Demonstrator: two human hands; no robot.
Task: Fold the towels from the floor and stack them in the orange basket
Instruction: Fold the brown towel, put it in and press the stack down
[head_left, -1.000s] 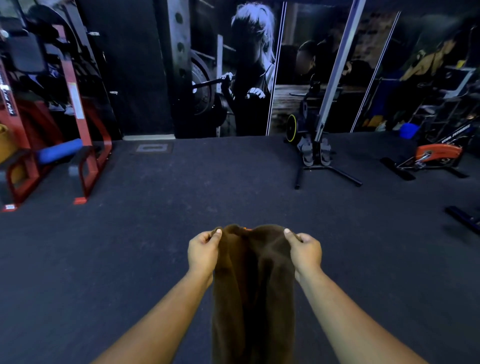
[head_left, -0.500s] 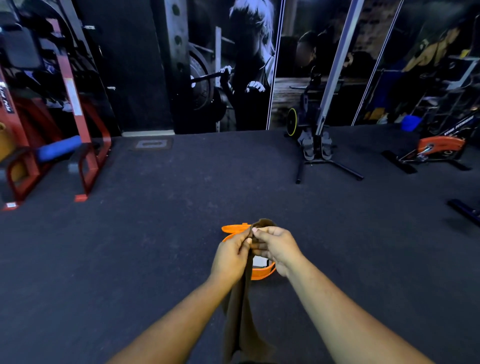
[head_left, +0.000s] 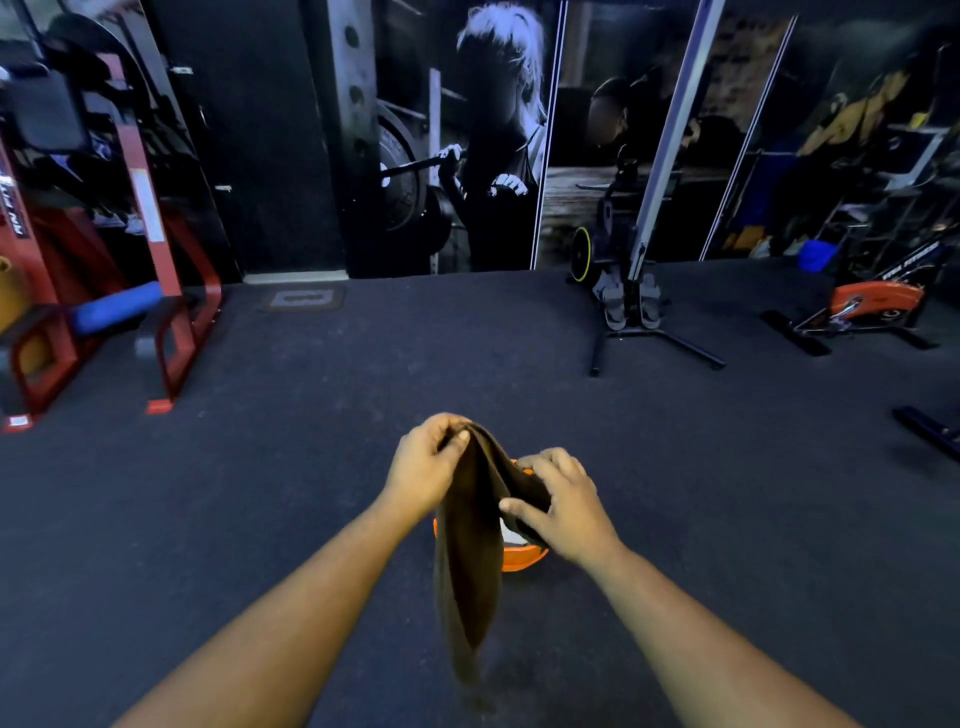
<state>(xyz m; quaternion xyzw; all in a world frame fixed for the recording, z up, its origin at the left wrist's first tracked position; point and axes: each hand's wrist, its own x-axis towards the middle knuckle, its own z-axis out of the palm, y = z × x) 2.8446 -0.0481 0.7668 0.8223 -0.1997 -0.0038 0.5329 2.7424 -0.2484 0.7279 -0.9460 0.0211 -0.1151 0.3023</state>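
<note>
— Start near. Where is the towel?

— The brown towel (head_left: 470, 561) hangs in the air in front of the person, doubled lengthwise. Its long axis runs nearly straight down, with the free tail nearest us, low and a little left of the hands.

— And the hands?

— The right hand (head_left: 563, 506) sits on the right edge of the cloth partway down; thumb and fingers are curled round the fold and clamped on it. The left hand (head_left: 428, 462) is slightly farther and higher, pinching the top corners together between thumb and fingers.

— So which way does the cloth lie from the fingers?

— Below and toward us from both grips. The loose length hangs under the left hand, and the right hand marks what looks like the next fold line.

— Where is the basket?

— The orange basket (head_left: 519, 557) stands on the dark floor (head_left: 311, 467) just behind the hanging towel, under the right hand. Something white shows inside it; I cannot tell what.

— Which hand is nearer it?

— The right, I judge. The tail probably has to come up to shorten the towel before it goes in.
</note>
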